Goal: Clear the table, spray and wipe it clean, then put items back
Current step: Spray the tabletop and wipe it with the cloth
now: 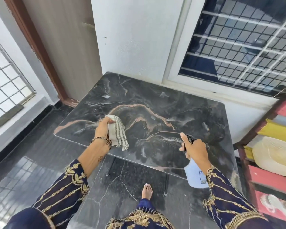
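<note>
L hand (104, 128) w/ striped cloth (118, 132), R hand (196, 148) w/ spray bottle (196, 175) over marble table (155, 100).

Table (155, 100) top lay open btw hands & wall (130, 47); L hand (102, 128) w/ cloth (120, 134) and R hand (195, 146) w/ bottle (195, 176) hung over near edge. Shelf (271, 146) stood just beside R edge, wall & window (238, 47) closed the back; L side opened onto floor (31, 154).

Counted are one table (155, 96), one striped cloth (120, 133), one spray bottle (196, 176), two hands (left hand (102, 128), right hand (196, 148)) and two windows (upper-right window (241, 47), left-edge window (5, 83)).
</note>
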